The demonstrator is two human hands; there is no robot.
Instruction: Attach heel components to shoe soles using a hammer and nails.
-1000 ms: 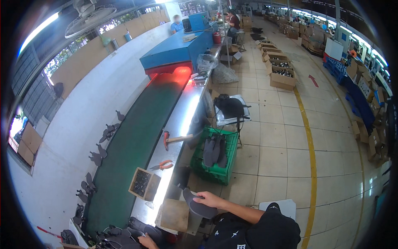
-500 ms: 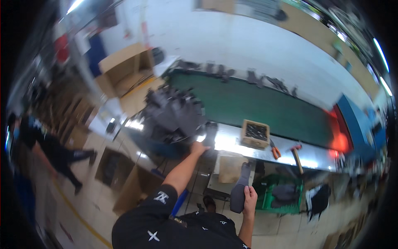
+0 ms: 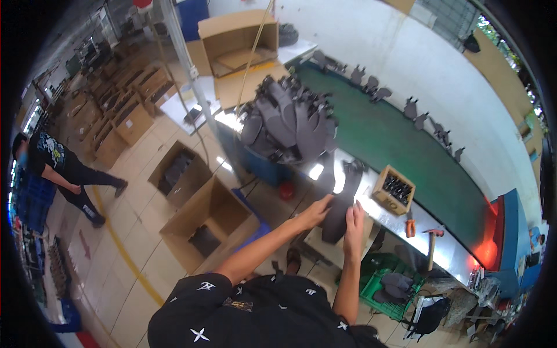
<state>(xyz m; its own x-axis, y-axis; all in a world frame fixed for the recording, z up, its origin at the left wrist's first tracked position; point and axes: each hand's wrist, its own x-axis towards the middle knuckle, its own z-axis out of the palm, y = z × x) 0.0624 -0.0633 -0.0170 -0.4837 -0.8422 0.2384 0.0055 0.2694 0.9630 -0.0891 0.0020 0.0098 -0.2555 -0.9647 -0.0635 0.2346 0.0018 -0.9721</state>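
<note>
A dark grey, sole-shaped piece [image 3: 335, 223] is held between my two hands, in front of the metal table edge. My left hand [image 3: 317, 211] is closed on its left side. My right hand [image 3: 354, 219] grips its right side, fingers pointing up. Just beyond, another dark grey piece [image 3: 351, 175] with a black end lies on the metal strip; where the two overlap, I cannot tell them fully apart. To the left, a big pile of similar grey pieces [image 3: 284, 119] is heaped up.
A wooden box of small black parts [image 3: 394, 190], orange-handled pliers [image 3: 411, 226] and a hammer [image 3: 431, 246] lie along the metal strip. Behind runs a green conveyor belt [image 3: 400, 133]. A green crate [image 3: 386, 301] stands low right, an open carton [image 3: 203, 223] left. A person [image 3: 64, 174] walks far left.
My left hand has left the metal strip and come to the held piece. My right hand has raised that piece toward the table edge. The view has turned left.
</note>
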